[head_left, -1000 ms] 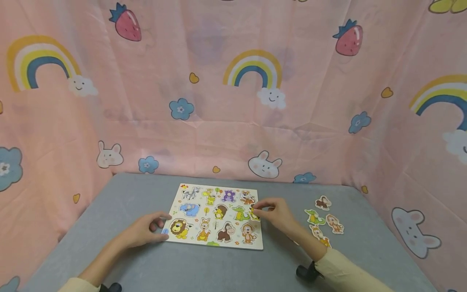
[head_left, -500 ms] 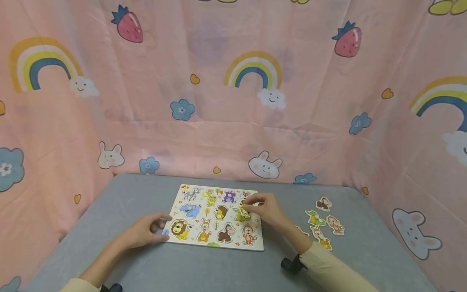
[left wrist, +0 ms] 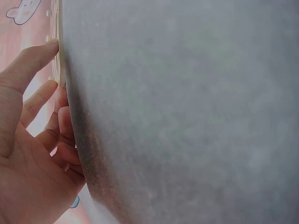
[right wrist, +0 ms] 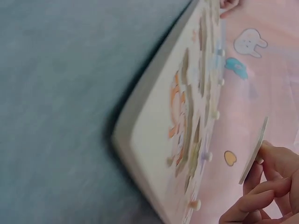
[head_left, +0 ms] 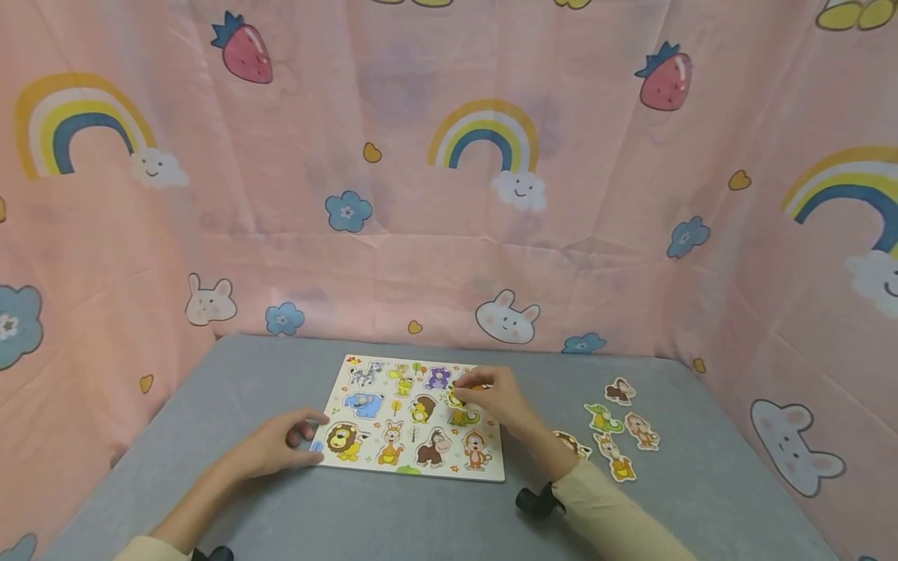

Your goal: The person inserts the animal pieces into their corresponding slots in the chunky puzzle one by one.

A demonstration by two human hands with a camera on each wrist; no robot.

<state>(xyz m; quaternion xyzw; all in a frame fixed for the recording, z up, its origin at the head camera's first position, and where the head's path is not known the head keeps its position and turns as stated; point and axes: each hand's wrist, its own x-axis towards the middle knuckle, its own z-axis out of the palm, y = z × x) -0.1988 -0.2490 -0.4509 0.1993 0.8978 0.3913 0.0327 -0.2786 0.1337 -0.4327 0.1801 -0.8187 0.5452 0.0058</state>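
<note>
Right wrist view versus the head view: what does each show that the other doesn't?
Only the right wrist view shows the held puzzle piece edge-on, thin and flat, pinched in the right hand's fingertips clear of the board, and the small pegs standing up from the seated pieces.

Only the head view shows the left hand resting at the board's left edge, the loose animal pieces on the grey table, and the whole picture layout.

Both show the puzzle board and the right hand.
</note>
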